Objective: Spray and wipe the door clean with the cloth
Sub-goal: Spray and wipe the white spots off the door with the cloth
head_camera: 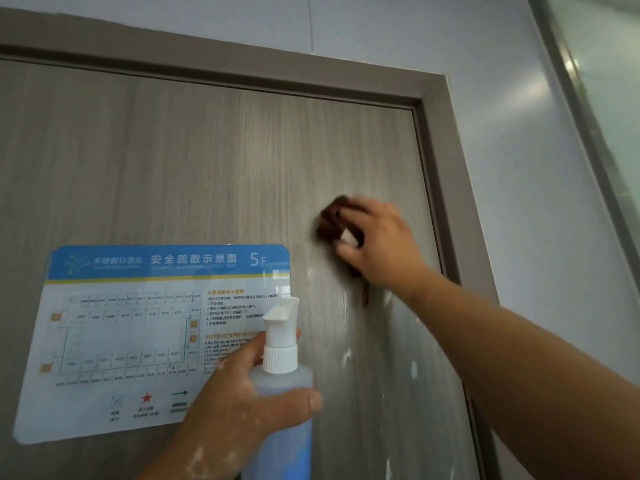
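The door (173, 161) has a wet sheen down its right side, so spraying there looks done and wiping is in hand. The left part, around the evacuation map (121, 341), probably has yet to be cleaned. The left hand (239, 403) grips the spray bottle (280, 393), near and central. The right hand (377, 240) holds the bunched dark cloth (330, 220) against the door, close to its right edge.
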Motion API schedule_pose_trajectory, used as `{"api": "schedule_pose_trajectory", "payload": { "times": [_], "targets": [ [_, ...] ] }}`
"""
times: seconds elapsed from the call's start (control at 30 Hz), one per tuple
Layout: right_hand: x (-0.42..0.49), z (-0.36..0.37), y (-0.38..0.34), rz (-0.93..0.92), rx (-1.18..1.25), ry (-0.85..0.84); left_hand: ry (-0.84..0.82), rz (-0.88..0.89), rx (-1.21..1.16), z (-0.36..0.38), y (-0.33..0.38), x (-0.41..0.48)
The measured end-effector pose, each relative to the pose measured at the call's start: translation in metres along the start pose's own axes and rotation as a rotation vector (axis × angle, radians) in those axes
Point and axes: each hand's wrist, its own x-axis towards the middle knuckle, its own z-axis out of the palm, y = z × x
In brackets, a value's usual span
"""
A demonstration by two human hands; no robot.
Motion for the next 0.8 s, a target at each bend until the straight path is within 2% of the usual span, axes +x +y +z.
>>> {"api": "schedule_pose_trajectory", "payload": {
  "times": [0.07,0.13,0.2,0.3,0.4,0.47,0.57,0.63,0.73,0.8],
  "targets": [
    [0.029,0.0,0.001,0.112,-0.009,0.007,-0.02,-0.006,-0.014,0.0,-0.002,0.001],
    [0.025,0.003,-0.011,0.082,0.007,0.015,-0.02,-0.011,-0.021,-0.002,-0.003,0.003],
    [-0.013,0.005,-0.029,-0.066,0.055,-0.028,-0.015,-0.017,-0.045,-0.005,-0.006,0.004],
    [-0.091,-0.003,-0.048,-0.266,0.119,-0.208,-0.026,-0.014,-0.039,-0.006,-0.007,0.001],
    [-0.115,-0.012,-0.031,-0.383,0.081,-0.307,-0.022,-0.006,-0.022,-0.002,-0.004,-0.004],
    [-0.093,-0.016,-0.01,-0.311,0.041,-0.275,-0.032,-0.01,-0.026,0.001,-0.003,-0.004],
    [-0.038,-0.029,0.03,0.004,-0.037,-0.109,-0.04,-0.002,-0.045,0.007,-0.002,-0.001],
    [-0.013,-0.04,0.053,0.161,-0.065,-0.068,-0.059,0.003,-0.053,0.012,-0.002,-0.001],
    [-0.018,-0.043,0.055,0.208,-0.048,-0.074,-0.095,0.0,-0.069,0.018,-0.003,-0.002],
    [-0.059,-0.037,0.04,0.186,-0.015,-0.091,-0.117,-0.006,-0.09,0.02,-0.004,-0.003]
  ]
}}
